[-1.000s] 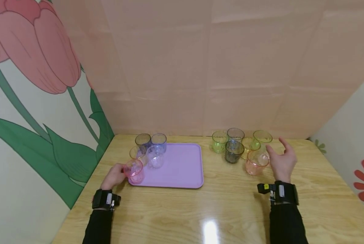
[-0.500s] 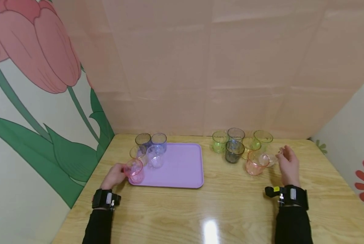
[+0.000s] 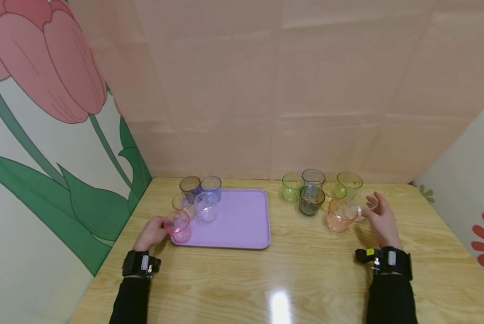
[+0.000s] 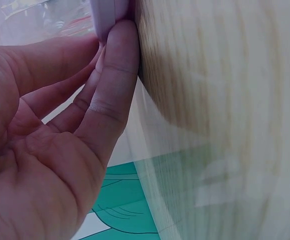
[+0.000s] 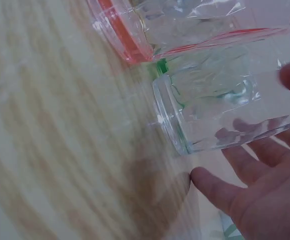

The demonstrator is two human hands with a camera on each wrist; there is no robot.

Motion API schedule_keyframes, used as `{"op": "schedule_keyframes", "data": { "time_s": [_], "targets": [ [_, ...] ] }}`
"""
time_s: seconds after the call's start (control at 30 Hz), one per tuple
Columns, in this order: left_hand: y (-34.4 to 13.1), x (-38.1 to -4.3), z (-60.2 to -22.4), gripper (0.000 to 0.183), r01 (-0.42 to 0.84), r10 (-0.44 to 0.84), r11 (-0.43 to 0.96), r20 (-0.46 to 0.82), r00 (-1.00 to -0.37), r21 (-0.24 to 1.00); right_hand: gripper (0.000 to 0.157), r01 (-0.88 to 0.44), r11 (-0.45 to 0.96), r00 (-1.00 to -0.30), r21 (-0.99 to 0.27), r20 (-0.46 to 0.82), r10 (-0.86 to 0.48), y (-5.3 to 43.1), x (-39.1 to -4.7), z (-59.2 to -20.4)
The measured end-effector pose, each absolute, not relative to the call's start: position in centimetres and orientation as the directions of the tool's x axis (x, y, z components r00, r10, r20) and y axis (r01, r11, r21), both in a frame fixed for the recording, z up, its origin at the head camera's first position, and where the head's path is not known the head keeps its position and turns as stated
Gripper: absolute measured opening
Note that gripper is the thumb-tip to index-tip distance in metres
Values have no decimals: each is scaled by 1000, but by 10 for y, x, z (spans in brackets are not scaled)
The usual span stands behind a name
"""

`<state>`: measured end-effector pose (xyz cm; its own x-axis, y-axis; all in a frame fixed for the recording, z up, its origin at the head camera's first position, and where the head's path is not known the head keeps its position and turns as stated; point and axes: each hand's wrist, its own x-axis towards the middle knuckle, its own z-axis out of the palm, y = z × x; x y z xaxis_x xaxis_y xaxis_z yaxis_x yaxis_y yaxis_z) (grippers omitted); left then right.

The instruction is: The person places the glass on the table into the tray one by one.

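Observation:
At the left, my left hand [image 3: 150,233] pinches the rim of the purple tray [image 4: 105,17] between thumb and fingers. A pink glass [image 3: 178,227] stands on that tray corner, beside the fingertips. On the right, my right hand [image 3: 381,220] is round a clear glass [image 5: 210,112]. Several fingertips show through its far wall, with the thumb blurred across from them near the rim; the lowest finger stays apart from the glass. An orange-pink glass [image 3: 341,216] stands directly left of the clear one.
On the tray's left side stand a clear glass [image 3: 206,208], a yellowish glass [image 3: 183,206], a dark glass [image 3: 190,186] and a blue glass [image 3: 211,186]. The right cluster includes a green glass [image 3: 292,189] and a dark grey glass [image 3: 311,201]. A papered wall [image 3: 274,112] rises behind.
My right hand has shifted right from beside the orange-pink glass and come round the clear glass. My left hand and the tray have stayed in place.

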<state>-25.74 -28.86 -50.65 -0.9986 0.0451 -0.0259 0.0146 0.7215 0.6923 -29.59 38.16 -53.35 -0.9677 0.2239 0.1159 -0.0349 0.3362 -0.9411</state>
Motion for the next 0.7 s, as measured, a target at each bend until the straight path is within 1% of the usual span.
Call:
{"op": "schedule_keyframes", "data": {
  "time_s": [0.13, 0.33, 0.6, 0.7],
  "targets": [
    [-288, -258, -506, 12, -2, 35, 724, -39, -999, 690, 87, -79, 402, -969, -912, 165, 185, 384, -297, -540],
    [-287, -259, -505, 13, -50, 9, 728, -82, -997, 684, 96, -79, 405, -970, -911, 164, 181, 387, -299, -545],
    [-288, -260, -506, 12, -47, 9, 723, -78, -997, 690, 98, 19, 469, -963, -883, 109, 246, 384, -299, -540],
    [-288, -260, -506, 12, -52, 5, 721, -81, -997, 691, 98, 34, 478, -960, -878, 105, 260, 386, -300, -541]
  ]
}}
